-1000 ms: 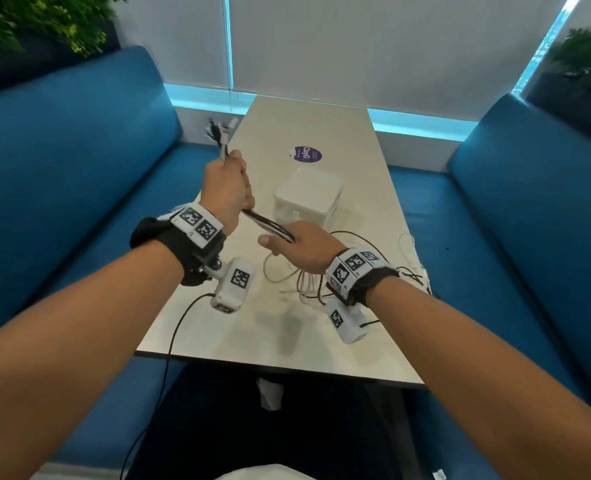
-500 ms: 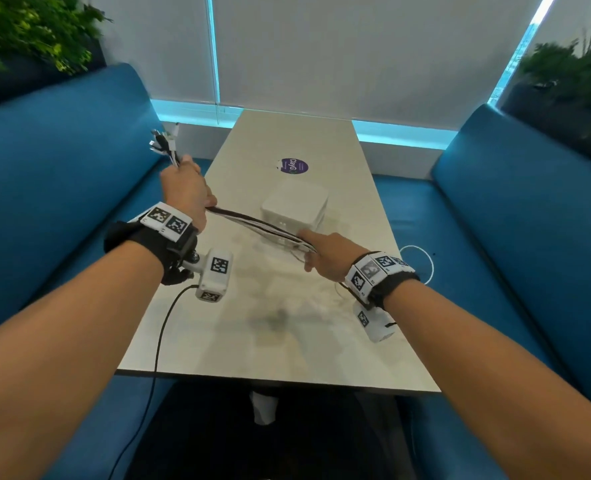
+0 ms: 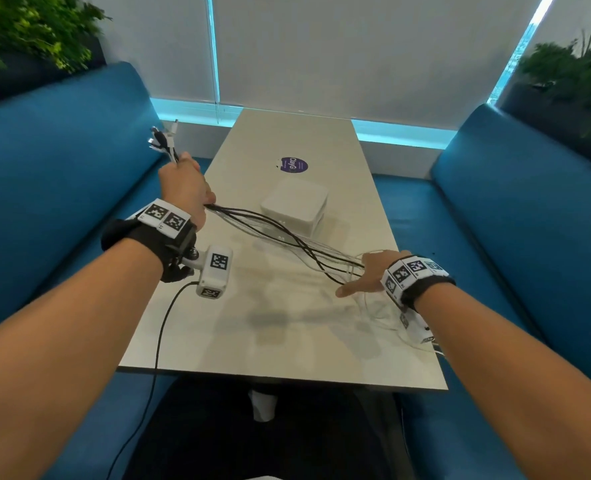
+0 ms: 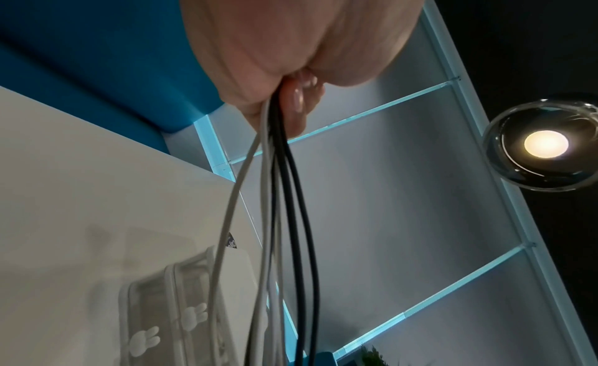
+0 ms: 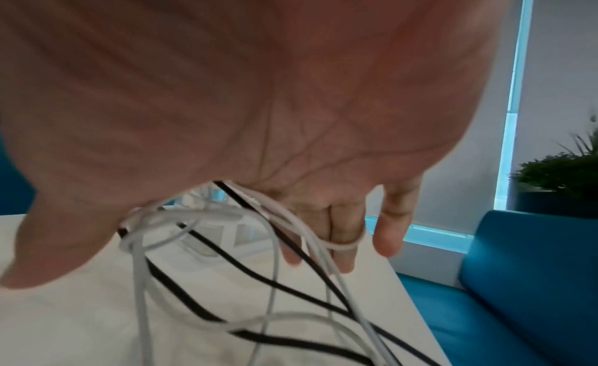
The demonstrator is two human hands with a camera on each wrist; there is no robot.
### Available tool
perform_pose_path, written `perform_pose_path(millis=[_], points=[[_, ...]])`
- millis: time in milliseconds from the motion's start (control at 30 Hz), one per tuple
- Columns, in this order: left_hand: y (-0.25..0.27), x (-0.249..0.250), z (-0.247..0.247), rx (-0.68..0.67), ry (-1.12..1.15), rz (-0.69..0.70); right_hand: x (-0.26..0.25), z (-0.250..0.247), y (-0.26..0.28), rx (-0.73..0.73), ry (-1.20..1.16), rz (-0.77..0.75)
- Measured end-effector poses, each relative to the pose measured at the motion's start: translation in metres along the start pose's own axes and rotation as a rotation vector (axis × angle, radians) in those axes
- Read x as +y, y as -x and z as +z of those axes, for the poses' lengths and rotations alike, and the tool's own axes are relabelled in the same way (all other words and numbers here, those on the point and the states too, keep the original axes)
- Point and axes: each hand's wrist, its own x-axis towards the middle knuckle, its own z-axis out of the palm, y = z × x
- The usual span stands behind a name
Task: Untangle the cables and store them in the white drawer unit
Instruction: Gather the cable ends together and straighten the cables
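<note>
A bundle of black and white cables point(image 3: 280, 233) stretches across the table from hand to hand. My left hand point(image 3: 185, 188) grips one end in a fist above the table's left edge, and the plugs point(image 3: 164, 140) stick up out of it. In the left wrist view the cables point(image 4: 281, 218) hang down from the curled fingers point(image 4: 297, 100). My right hand point(image 3: 370, 271) is spread at the table's right side, with the strands running loosely between its straight fingers point(image 5: 343, 241); the cables point(image 5: 226, 282) fan out slack below the palm. The white drawer unit point(image 3: 294, 206) stands mid-table behind the bundle, with its drawers shut.
The long pale table point(image 3: 252, 327) runs between two blue benches point(image 3: 44, 174). A round purple sticker point(image 3: 294, 165) lies beyond the drawer unit. A black lead point(image 3: 159, 337) from the left wrist camera hangs over the near table edge. Plants stand at both back corners.
The hands have drawn apart: the left went left and up with the plug ends, the right slid right along the cables and spread its fingers. The bundle is now stretched out and fanned.
</note>
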Motion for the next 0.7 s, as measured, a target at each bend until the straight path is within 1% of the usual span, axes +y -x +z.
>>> perform_pose_path(millis=[133, 267, 367, 467, 567, 633, 700], points=[[-0.006, -0.006, -0.008, 0.059, -0.057, -0.008, 0.013, 0.007, -0.006, 0.024, -0.137, 0.028], [-0.013, -0.017, -0.016, 0.08, -0.121, -0.05, 0.022, 0.006, -0.006, -0.003, -0.202, 0.016], [-0.014, -0.026, -0.021, 0.135, -0.194, -0.047, 0.03, 0.008, -0.007, -0.044, -0.102, 0.039], [-0.017, -0.029, -0.033, 0.212, -0.261, -0.048, 0.047, 0.022, -0.002, -0.064, 0.012, 0.075], [-0.022, -0.03, -0.047, 0.244, -0.267, -0.038, 0.071, 0.041, -0.009, -0.127, -0.031, 0.147], [-0.024, -0.032, -0.049, 0.235, -0.26, -0.037, 0.085, 0.05, -0.012, -0.174, -0.071, 0.189], [-0.025, -0.032, -0.047, 0.214, -0.243, -0.041, 0.095, 0.049, -0.006, -0.251, -0.146, 0.2]])
